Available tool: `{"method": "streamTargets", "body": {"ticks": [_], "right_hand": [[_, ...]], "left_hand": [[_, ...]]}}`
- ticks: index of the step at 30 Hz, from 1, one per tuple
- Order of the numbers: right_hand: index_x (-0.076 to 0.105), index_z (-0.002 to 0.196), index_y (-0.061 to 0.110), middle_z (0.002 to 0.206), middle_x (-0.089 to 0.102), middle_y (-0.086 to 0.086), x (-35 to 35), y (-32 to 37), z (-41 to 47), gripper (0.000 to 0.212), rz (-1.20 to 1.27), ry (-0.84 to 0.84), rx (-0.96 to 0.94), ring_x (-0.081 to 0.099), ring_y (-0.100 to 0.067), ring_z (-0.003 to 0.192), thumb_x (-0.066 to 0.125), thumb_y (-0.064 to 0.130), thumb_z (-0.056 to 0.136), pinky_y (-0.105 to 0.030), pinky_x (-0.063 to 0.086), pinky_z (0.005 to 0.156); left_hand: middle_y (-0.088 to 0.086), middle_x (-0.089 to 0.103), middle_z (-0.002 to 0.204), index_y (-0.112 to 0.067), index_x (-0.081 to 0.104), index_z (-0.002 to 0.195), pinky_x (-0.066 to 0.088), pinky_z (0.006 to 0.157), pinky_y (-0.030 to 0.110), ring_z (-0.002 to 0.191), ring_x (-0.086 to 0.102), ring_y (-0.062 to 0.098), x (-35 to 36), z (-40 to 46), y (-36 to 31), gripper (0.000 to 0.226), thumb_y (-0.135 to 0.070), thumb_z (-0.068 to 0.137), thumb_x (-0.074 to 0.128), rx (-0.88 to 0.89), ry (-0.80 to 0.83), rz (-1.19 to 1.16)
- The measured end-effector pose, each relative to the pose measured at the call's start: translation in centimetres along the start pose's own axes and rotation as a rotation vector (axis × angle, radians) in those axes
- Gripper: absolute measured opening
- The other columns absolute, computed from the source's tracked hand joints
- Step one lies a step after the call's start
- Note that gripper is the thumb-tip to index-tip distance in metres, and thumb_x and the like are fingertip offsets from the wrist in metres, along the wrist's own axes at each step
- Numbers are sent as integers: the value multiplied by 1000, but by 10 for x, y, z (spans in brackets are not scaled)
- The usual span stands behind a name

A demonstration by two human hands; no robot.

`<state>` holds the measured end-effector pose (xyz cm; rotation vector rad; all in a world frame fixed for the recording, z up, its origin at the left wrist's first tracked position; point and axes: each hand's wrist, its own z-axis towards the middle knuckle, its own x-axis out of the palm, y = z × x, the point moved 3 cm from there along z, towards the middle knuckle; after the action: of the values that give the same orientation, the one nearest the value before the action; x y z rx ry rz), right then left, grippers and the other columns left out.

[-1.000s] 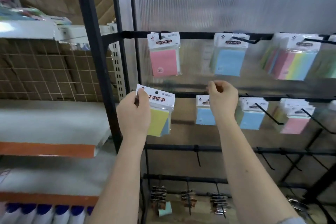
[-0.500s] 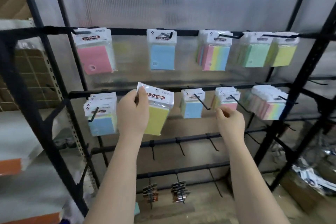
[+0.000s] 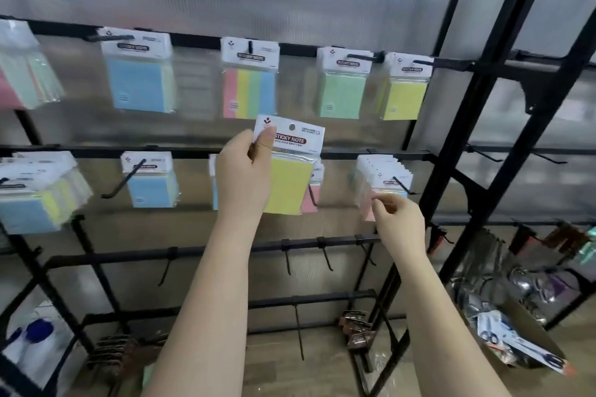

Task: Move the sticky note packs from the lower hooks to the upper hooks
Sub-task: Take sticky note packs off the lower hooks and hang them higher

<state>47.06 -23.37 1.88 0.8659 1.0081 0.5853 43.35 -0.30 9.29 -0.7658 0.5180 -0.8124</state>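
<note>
A black metal rack (image 3: 451,151) fills the picture. Its top bar (image 3: 200,40) runs across the upper part of the frame. Packs hang from hooks on it: a blue pack (image 3: 140,82) at upper left, a striped pack (image 3: 250,90) in the middle, then a green pack (image 3: 343,89) and a yellow pack (image 3: 404,97) to the right. The middle bar (image 3: 96,151) runs across the centre. On it hang a small blue pack (image 3: 150,184) on the left and a thick bunch of packs (image 3: 383,174) on the right. The lower bar (image 3: 209,251) has bare hooks (image 3: 326,256). Near the bottom, metal clips (image 3: 358,330) hang from another bar.
</note>
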Motion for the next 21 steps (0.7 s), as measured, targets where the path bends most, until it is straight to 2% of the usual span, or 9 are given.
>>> {"method": "streamTargets", "body": {"ticks": [3, 7, 10, 14, 17, 19, 21], "right_hand": [[69, 96, 12, 88, 66, 0, -23, -19, 16, 19, 7, -5, 25, 57, -16, 83, 51, 14, 90, -24, 37, 65], [69, 101, 12, 95, 68, 1, -44, -42, 30, 21, -3, -8, 47, 60, -17, 88, 51, 16, 91, -27, 43, 74], [69, 104, 12, 101, 69, -1, -57, -55, 40, 23, -37, -11, 55, 58, -15, 90, 51, 15, 91, -26, 42, 75], [67, 112, 12, 109, 68, -3, -65, -65, 51, 26, -89, 76, 62, 59, -16, 98, 52, 15, 92, -23, 41, 80], [67, 115, 11, 113, 68, -2, -67, -69, 57, 28, -112, 126, 55, 60, -16, 105, 52, 14, 92, -21, 40, 81], [67, 115, 11, 112, 68, -1, -67, -72, 62, 28, -107, 132, 48, 60, -15, 105, 52, 14, 91, -20, 40, 82], [68, 113, 13, 104, 67, 2, -68, -75, 67, 27, -92, 126, 46, 60, -12, 103, 53, 16, 91, -19, 40, 80]], "left_hand": [[-7, 30, 53, -15, 29, 58, 23, 46, 20, 49, 25, 7, 32, -6, -18, 47, -35, 95, 52, 19, 5, -35], [0, 35, 57, 0, 40, 63, 22, 50, 23, 56, 28, 13, 70, -7, -37, 51, -38, 94, 53, 58, 20, -51], [2, 37, 57, -7, 36, 59, 23, 49, 22, 56, 29, 13, 100, -3, -56, 48, -34, 95, 54, 97, 60, -107], [13, 41, 57, 0, 42, 61, 26, 52, 34, 56, 34, 22, 141, 12, -71, 50, -37, 94, 53, 154, 154, -177], [-4, 29, 51, -17, 31, 56, 20, 49, 26, 50, 25, 8, 167, 20, -85, 49, -35, 94, 55, 193, 187, -160], [-8, 27, 50, -19, 29, 54, 18, 46, 21, 46, 26, 6, 182, 25, -94, 50, -34, 94, 55, 218, 209, -155], [-7, 29, 51, -15, 36, 56, 19, 46, 21, 46, 27, 5, 197, 32, -99, 47, -34, 95, 54, 237, 230, -173]]}}
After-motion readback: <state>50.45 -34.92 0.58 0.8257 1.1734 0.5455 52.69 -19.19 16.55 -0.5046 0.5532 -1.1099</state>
